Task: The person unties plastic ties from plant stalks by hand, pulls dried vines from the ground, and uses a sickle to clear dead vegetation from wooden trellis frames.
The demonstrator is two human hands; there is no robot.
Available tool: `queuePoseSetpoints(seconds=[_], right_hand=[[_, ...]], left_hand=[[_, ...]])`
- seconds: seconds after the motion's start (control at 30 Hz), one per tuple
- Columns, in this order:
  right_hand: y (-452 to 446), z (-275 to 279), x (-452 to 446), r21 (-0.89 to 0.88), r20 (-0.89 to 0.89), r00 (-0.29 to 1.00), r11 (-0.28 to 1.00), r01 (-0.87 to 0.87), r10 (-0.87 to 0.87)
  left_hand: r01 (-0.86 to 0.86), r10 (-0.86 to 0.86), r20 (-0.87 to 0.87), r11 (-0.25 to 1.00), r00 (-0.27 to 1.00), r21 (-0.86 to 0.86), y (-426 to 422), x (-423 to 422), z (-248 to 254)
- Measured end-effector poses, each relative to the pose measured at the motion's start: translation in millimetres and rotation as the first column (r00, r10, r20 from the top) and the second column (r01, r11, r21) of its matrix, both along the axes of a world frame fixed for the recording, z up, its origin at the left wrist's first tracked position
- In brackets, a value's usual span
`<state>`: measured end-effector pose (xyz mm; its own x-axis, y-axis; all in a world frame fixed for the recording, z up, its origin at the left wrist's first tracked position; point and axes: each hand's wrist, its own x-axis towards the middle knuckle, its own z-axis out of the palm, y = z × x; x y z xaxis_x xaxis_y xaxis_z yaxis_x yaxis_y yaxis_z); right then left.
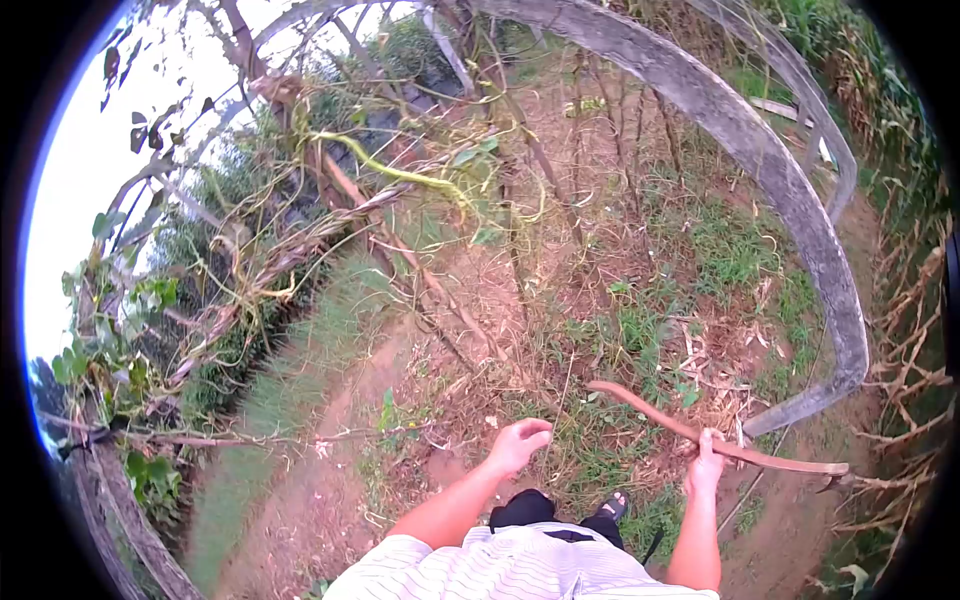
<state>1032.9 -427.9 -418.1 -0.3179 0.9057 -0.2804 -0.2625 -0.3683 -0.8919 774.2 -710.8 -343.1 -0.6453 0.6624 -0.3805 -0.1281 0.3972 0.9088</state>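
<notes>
My right hand is wrapped round a curved brown wooden handle, at the lower right. The handle runs from the middle of the view to the right, where a small dark piece, perhaps a blade, shows at its far end. My left hand is raised in front of my body, left of the handle and apart from it. Its fingers are curled, with the thumb and fingertips a little apart and nothing visible between them.
A grey curved post arches over the right side. Tangled vines and brown stems hang ahead and to the left. Grass and dry stalks lie on the reddish soil, and dry plants stand at the far right.
</notes>
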Motion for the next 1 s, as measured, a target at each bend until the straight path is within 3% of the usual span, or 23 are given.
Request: queuePoseSetpoints(seconds=[0.03, 0.1, 0.13, 0.2, 0.23, 0.27, 0.3, 0.33, 0.37, 0.43, 0.5, 0.53, 0.6, 0.63, 0.7, 0.77, 0.83, 0.9, 0.97, 1.0], right_hand=[[-10.6, -2.6, -12.7, -0.031, 0.041, 0.997, 0.998, -0.061, 0.063], [-42.3, 13.3, -42.9, -0.007, 0.118, 0.974, 0.981, -0.194, 0.193], [-56.1, 13.4, -54.6, -0.009, 0.073, 0.954, 0.957, -0.29, 0.289], [-91.3, 40.9, -82.3, 0.035, 0.239, 0.86, 0.881, -0.472, 0.451], [-108.2, 53.2, -92.5, 0.055, 0.255, 0.8, 0.817, -0.574, 0.544], [-126.8, 68.8, -103.4, 0.031, 0.179, 0.741, 0.749, -0.662, 0.648], [-145.1, 66.9, -116.3, 0.121, 0.214, 0.702, 0.695, -0.709, 0.679], [-160.5, 66.3, -126.3, 0.177, 0.251, 0.622, 0.597, -0.782, 0.741], [-179.1, 82.2, -134.8, 0.232, 0.353, 0.556, 0.506, -0.831, 0.752], [-201.6, 119.0, -152.9, 0.207, 0.526, 0.354, 0.288, -0.935, 0.773], [-212.9, 129.4, -168.0, 0.152, 0.48, 0.159, 0.097, -0.984, 0.863], [-214.3, 144.5, -174.7, 0.153, 0.481, 0.165, 0.103, -0.983, 0.861], [-210.3, 187.0, -187.4, 0.158, 0.659, -0.056, -0.211, -0.965, 0.75], [-204.1, 195.2, -196.4, 0.171, 0.591, -0.044, -0.179, -0.969, 0.805], [-185.6, 222.2, -223.8, 0.302, 0.502, 0.128, -0.034, -0.953, 0.855], [-167.2, 263.3, -259.8, 0.533, 0.449, 0.405, 0.125, -0.837, 0.796], [-151.6, 307.1, -299.4, 0.785, 0.403, 0.644, 0.115, -0.608, 0.65], [-142.6, 331.2, -339.3, 0.901, 0.279, 0.718, 0.085, -0.425, 0.637], [-128.8, 344.4, -377.5, 0.957, 0.235, 0.78, 0.002, -0.289, 0.58], [-116.9, 350.3, -396.4, 0.978, 0.199, 0.842, -0.051, -0.201, 0.502]], left_hand=[[0.061, -0.062, -0.017, 0.997, 0.998, -0.046, 17.4, 7.1, 17.8], [0.292, -0.269, -0.499, 0.956, 0.824, -0.033, 36.2, 13.7, 22.4], [0.324, -0.335, -0.498, 0.939, 0.8, -0.111, 40.8, 21.3, 29.1], [0.409, -0.468, -0.552, 0.881, 0.69, -0.236, 38.2, 28.8, 32.2], [0.402, -0.458, -0.552, 0.887, 0.697, -0.228, 29.0, 25.8, 32.3], [0.469, -0.503, -0.334, 0.864, 0.797, -0.182, 18.8, 22.9, 32.8], [0.527, -0.538, -0.1, 0.842, 0.837, -0.117, 11.3, 18.6, 42.8], [0.51, -0.538, -0.109, 0.835, 0.836, -0.207, 1.0, 13.0, 53.3], [0.44, -0.464, -0.208, 0.885, 0.861, -0.152, -19.0, 9.2, 56.5], [0.321, -0.326, 0.028, 0.94, 0.945, 0.117, -54.7, 2.2, 47.0], [0.203, -0.203, -0.007, 0.979, 0.979, 0.033, -95.4, -6.2, 55.1], [0.115, -0.115, -0.012, 0.993, 0.993, -0.038, -118.0, -11.5, 49.9], [-0.026, 0.026, -0.001, 0.99, 1.0, -0.141, -163.5, -12.3, 48.7], [-0.082, 0.087, 0.023, 0.981, 0.996, -0.176, -185.3, -6.0, 54.8], [-0.137, 0.162, 0.094, 0.963, 0.982, -0.232, -228.2, 10.1, 46.7], [-0.206, 0.238, 0.15, 0.957, 0.959, -0.204, -257.1, 33.9, 39.5], [-0.323, 0.345, 0.205, 0.937, 0.916, -0.132, -266.6, 63.2, 34.5], [-0.447, 0.447, 0.263, 0.892, 0.855, -0.062, -262.1, 91.5, 28.3], [-0.686, 0.617, 0.39, 0.725, 0.683, 0.055, -249.3, 119.3, 21.5], [-0.726, 0.636, 0.423, 0.683, 0.646, 0.081, -238.7, 131.5, 19.3]])
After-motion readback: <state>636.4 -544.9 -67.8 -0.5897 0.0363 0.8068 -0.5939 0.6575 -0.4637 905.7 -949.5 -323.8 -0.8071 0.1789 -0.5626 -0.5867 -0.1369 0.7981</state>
